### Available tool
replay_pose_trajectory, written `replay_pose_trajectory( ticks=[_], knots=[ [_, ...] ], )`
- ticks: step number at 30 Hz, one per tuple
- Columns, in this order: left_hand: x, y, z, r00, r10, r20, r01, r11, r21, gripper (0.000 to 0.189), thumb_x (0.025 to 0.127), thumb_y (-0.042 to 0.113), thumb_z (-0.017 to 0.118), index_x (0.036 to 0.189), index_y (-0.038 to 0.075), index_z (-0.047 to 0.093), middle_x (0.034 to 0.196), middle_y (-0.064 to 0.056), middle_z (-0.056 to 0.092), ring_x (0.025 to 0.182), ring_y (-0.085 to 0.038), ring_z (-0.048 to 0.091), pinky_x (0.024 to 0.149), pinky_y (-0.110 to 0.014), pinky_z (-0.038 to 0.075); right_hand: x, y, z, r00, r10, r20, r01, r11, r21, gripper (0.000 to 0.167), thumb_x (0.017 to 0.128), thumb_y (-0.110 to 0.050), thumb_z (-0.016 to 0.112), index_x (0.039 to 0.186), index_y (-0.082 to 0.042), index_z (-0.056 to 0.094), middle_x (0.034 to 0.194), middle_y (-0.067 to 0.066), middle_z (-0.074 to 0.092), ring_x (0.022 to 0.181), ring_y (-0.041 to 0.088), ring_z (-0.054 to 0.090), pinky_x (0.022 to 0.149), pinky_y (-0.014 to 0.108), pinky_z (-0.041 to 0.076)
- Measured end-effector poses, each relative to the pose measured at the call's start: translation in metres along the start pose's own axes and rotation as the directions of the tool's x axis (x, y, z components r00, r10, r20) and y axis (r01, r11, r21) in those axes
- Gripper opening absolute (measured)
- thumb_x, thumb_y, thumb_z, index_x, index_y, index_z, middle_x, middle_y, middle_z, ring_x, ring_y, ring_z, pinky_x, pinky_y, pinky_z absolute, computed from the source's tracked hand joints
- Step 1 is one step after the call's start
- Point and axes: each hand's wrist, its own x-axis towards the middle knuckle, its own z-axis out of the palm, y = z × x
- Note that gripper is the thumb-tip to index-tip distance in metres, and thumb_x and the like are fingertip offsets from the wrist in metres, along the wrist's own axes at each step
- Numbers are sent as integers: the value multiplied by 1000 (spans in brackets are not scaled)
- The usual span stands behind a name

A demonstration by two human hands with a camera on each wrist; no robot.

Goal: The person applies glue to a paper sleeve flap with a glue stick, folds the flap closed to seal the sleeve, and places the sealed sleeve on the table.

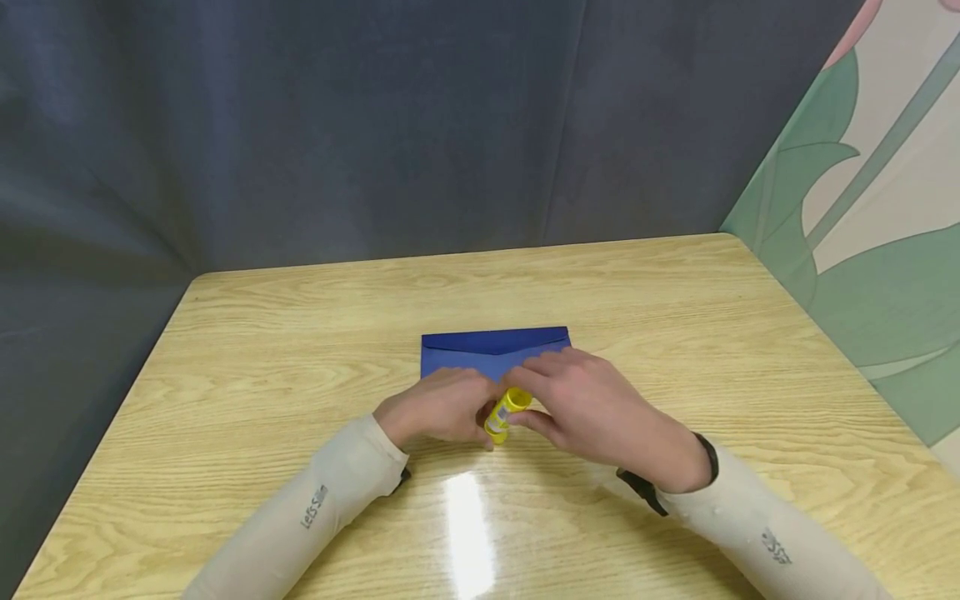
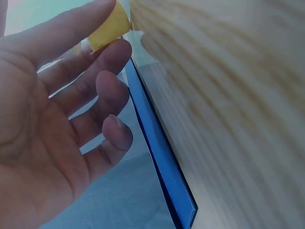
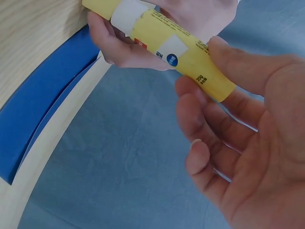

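Note:
A yellow glue stick (image 1: 501, 417) is held between both hands over the near side of a blue envelope (image 1: 483, 364). My left hand (image 1: 444, 405) pinches the lower end with thumb and forefinger, its other fingers loosely bent. At the upper end, my right hand (image 1: 596, 410) grips the tube between thumb and fingers. Printed text and a white band show on the glue stick (image 3: 178, 52) in the right wrist view. The envelope lies on the table, its darker flap along the far edge, and both hands hide its near part.
The wood-grain table (image 1: 300, 333) spreads around the envelope on all sides. A dark curtain (image 1: 390, 133) hangs behind its far edge. To the right stands a wall (image 1: 885, 292) with a painted leaf pattern.

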Motion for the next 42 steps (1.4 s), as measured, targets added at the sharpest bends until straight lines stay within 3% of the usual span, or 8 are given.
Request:
replay_pose_trajectory(
  ticks=[6, 14, 20, 26, 32, 36, 39, 42],
  knots=[
    [0, 0, 0, 1000, 12, 2, -12, 1000, 4, 31, 77, 31, 87, 91, 23, 61, 71, 12, 57, 61, -3, 50, 55, -20, 41, 0, -2, 1, 1000, -24, 13, 24, 999, -28, 33, 81, -37, 81, 106, -18, 72, 89, -6, 70, 78, 11, 66, 73, 30, 54],
    [0, 3, 0, 1000, 6, 20, -6, 1000, 10, 26, 78, 30, 86, 80, 21, 61, 67, 11, 56, 58, -4, 47, 53, -21, 39, -1, -2, 4, 998, -55, 17, 55, 998, -43, 32, 80, -34, 82, 105, -16, 74, 83, -6, 66, 72, 12, 61, 71, 29, 51],
    [-1, 6, -1, 1000, 13, 12, -13, 1000, 24, 26, 78, 30, 85, 78, 19, 62, 67, 10, 55, 57, -5, 46, 51, -21, 36, -1, -4, 4, 997, -70, 10, 71, 992, -107, 29, 77, -31, 85, 100, -19, 73, 76, -7, 61, 67, 13, 57, 66, 27, 44],
    [0, 4, 2, 998, 64, -11, -64, 997, 41, 24, 79, 30, 83, 81, 20, 62, 65, 11, 53, 55, -4, 44, 51, -20, 34, -2, -4, 1, 997, -73, 26, 76, 984, -161, 29, 74, -27, 87, 99, -21, 74, 74, -6, 61, 67, 14, 57, 68, 28, 47],
    [2, 3, 5, 987, 155, -37, -152, 986, 73, 26, 79, 23, 79, 99, 31, 65, 64, 13, 51, 56, -3, 45, 52, -20, 35, -3, -11, 2, 995, -103, 5, 100, 959, -264, 30, 68, -29, 89, 92, -21, 73, 71, -7, 61, 63, 12, 48, 63, 23, 35],
    [2, 3, 5, 980, 193, -55, -186, 975, 118, 19, 77, 22, 79, 87, 30, 65, 64, 14, 51, 56, -2, 45, 51, -20, 35, -3, -18, 3, 993, -112, -30, 97, 946, -308, 32, 65, -25, 90, 89, -22, 69, 70, -7, 60, 63, 12, 52, 63, 24, 36],
    [1, 4, 4, 981, 185, -66, -176, 977, 120, 22, 76, 22, 80, 72, 25, 59, 63, 14, 51, 55, -2, 45, 51, -20, 35, -3, -21, 4, 993, -108, -46, 88, 944, -319, 31, 66, -22, 90, 88, -21, 68, 67, -6, 57, 62, 13, 51, 64, 25, 37],
    [1, 5, 4, 983, 170, -69, -163, 982, 96, 27, 77, 22, 81, 67, 24, 55, 62, 14, 51, 55, -2, 44, 51, -19, 35, -3, -23, 5, 992, -111, -54, 87, 937, -339, 25, 72, -12, 85, 87, -21, 68, 66, -6, 55, 60, 13, 47, 63, 25, 36]
  ],
)
